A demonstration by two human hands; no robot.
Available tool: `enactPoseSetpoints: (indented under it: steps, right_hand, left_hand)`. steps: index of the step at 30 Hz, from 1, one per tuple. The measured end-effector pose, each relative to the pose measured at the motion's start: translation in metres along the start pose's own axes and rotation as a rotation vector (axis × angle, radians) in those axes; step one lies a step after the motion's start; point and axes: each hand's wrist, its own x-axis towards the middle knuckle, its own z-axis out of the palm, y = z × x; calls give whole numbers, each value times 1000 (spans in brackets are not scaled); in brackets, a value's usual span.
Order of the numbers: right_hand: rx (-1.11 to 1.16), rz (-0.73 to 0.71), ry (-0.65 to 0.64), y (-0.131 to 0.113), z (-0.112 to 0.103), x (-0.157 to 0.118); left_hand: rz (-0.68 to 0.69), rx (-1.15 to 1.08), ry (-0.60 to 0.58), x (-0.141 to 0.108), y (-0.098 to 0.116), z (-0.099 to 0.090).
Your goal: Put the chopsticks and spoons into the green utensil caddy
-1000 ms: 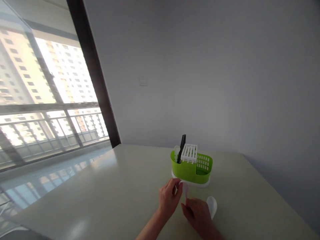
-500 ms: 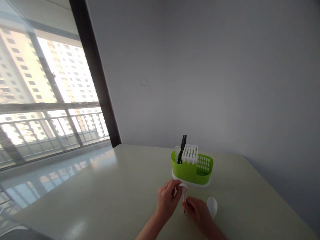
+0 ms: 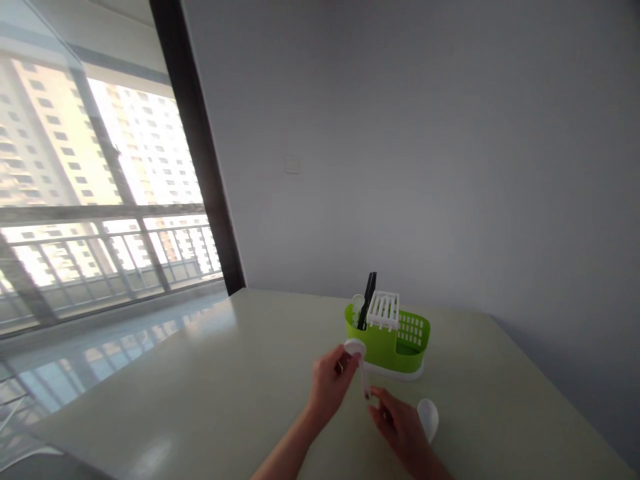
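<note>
My left hand [image 3: 332,379] pinches a white spoon [image 3: 363,375] by its bowl, with the handle pointing down toward me. Just right of the handle's lower end is my right hand [image 3: 397,425], its thumb and forefinger apart; whether a fingertip still touches the handle is hard to tell. Beside the right hand lies a second white spoon [image 3: 429,419] on the table, its handle hidden behind that hand. Beyond the hands stands a green cutlery caddy [image 3: 383,350] on a white base. Black chopsticks [image 3: 369,298] and a pale spoon [image 3: 357,303] stand in its left part.
A white slatted rack [image 3: 384,310] sits across the caddy's middle. The pale table [image 3: 200,387] reaches back to a grey wall [image 3: 400,147]. At the left are a window and a balcony railing [image 3: 115,247].
My left hand has lifted the spoon slightly away from me and to the left. The right hand's fingers have loosened from the handle, whose lower end now shows. The view has shifted slightly.
</note>
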Motion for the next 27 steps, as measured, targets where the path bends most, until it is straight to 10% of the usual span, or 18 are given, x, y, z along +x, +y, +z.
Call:
enactPoseSetpoints:
  steps: [8, 16, 27]
  right_hand:
    - [-98, -45, -7, -3, -3, 0]
    - [-133, -112, -8, 1, 3, 3]
    - [-160, -157, -11, 0, 6, 2]
  left_hand:
    - [47, 56, 368, 100, 22, -32]
    - [-74, 496, -36, 135, -4, 9]
    - [-187, 586, -87, 134, -22, 31]
